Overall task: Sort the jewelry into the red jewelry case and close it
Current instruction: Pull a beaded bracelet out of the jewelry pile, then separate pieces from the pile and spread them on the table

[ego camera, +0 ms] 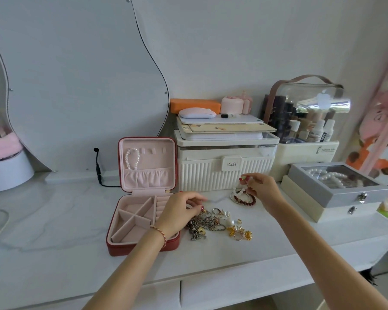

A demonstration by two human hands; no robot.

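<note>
Jewelry pile lies on the white tabletop, just right of the open red jewelry case. Left hand, fingers curled, touches the pile's edge; what it grasps cannot be told. Right hand pinches a white bead bracelet above other bracelets.

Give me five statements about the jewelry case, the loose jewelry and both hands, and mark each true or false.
1. The red jewelry case stands open. True.
2. A pearl bracelet hangs inside the lid. True.
3. The case's bottom compartments are full of rings. False: they look empty.
4. The right hand pinches a pale beaded bracelet above the desk. True.
5. The left hand rests inside the case. False: it reaches over the jewelry pile beside the case.
</note>
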